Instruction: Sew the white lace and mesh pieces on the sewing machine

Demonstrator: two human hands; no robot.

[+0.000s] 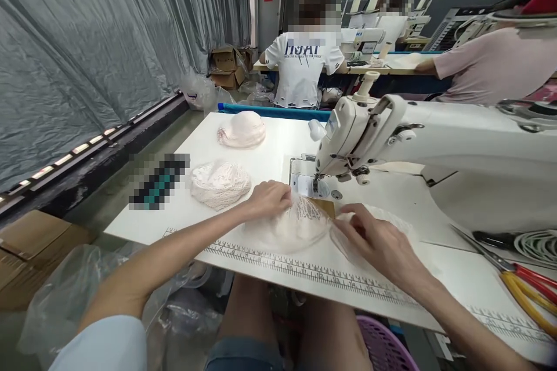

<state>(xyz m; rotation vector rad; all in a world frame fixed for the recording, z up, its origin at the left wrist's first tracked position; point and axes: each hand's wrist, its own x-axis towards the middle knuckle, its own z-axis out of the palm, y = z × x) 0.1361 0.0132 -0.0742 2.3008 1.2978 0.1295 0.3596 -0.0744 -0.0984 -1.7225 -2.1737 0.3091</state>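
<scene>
A pale lace-covered cup (300,226), like a bra cup, lies at the table's front edge below the sewing machine's needle and presser foot (316,184). My left hand (270,199) is closed on the cup's upper left edge, close to the metal needle plate (298,185). On the other side, my right hand (383,240) has thumb and forefinger bent together at the cup's sheer right edge. More pale fabric (391,217) lies behind and partly under the right hand. Two similar cups rest to the left, a lace one (220,184) and a smoother one (242,129) farther back.
The white sewing machine (418,127) reaches in from the right. Yellow- and red-handled scissors (507,266) and a coiled cord (537,248) lie at right. A printed ruler (278,266) runs along the front of the table (191,151). Co-workers sit beyond; a purple basket (383,345) stands below.
</scene>
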